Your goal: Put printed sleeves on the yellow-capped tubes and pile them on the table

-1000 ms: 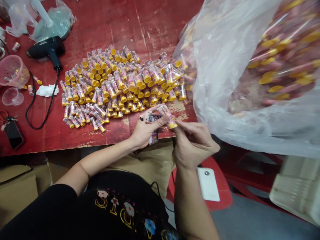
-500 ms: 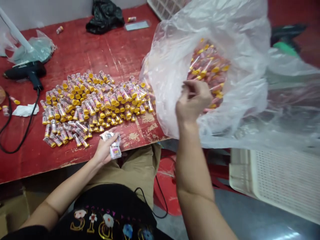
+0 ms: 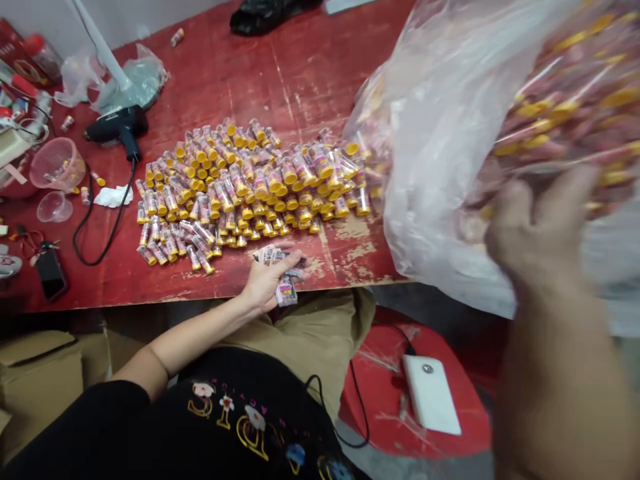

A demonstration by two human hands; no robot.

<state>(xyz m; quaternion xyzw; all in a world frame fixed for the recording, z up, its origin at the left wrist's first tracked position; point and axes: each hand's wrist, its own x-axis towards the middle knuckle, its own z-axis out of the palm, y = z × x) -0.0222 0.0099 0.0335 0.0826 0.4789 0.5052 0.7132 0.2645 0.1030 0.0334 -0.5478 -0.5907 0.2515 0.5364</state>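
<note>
Your R hand [image 3: 545,233] nearer, yellow-capped pink tubes [image 3: 567,110] just beyond, grip blurred, can't tell; L hand [image 3: 261,283] clamped on small printed sleeves [image 3: 287,293]

The black shirt [image 3: 165,427] bears small purple lettering, "ACTIVE", and large gold letters including "S" and "I". Print on the tubes [image 3: 240,183] is illegible.

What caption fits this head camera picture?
Left hand holds small printed pieces near yellow-capped tubes; blurred right hand at a plastic bag.
</note>
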